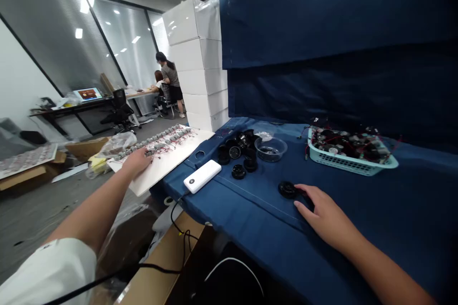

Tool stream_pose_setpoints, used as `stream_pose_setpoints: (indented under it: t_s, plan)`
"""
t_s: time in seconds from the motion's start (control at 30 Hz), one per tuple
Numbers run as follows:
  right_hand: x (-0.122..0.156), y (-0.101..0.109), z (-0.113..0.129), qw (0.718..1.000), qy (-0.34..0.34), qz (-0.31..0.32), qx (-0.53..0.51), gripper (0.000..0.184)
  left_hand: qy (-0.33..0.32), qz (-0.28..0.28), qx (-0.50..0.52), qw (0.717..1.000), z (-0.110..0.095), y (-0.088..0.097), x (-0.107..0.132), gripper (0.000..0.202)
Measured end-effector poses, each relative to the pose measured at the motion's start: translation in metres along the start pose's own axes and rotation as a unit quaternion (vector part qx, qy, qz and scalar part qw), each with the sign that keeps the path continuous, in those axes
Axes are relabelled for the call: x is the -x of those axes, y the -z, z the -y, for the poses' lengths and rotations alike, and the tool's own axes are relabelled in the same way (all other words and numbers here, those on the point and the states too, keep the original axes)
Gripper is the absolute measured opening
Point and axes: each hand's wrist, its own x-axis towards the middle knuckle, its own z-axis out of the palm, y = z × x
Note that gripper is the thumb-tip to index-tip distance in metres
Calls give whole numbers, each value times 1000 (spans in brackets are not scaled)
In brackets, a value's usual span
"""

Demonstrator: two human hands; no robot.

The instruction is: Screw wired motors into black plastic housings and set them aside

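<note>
My left hand (136,161) reaches out to the left and rests on a white board (168,159) that carries rows of small grey motors with red wires (162,140); its fingers curl over the nearest motors. My right hand (324,213) lies on the blue cloth of the table (393,200), fingers bent around a black round part (287,189) at its fingertips. More black round parts (238,150) lie in a heap further back.
A white power bank (202,176) with a black cable lies near the table's edge. A clear bowl (271,148) and a teal basket (348,163) of wired parts stand behind. Cardboard boxes sit below. Two people are at a far desk (166,86).
</note>
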Motion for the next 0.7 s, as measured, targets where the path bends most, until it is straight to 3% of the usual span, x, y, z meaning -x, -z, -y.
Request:
stream_pose_setpoints:
  t_s: [0.27, 0.57, 0.7]
  plan:
    - [0, 0, 0, 1000, 2, 3, -2, 49, -7, 3, -9, 1000, -5, 8, -3, 46]
    - [1, 5, 7, 1000, -9, 12, 3, 53, -51, 122, -6, 991, -5, 40, 4, 39]
    - [1, 4, 5, 1000, -6, 8, -1, 53, -76, 116, 9, 990, -3, 53, 14, 35]
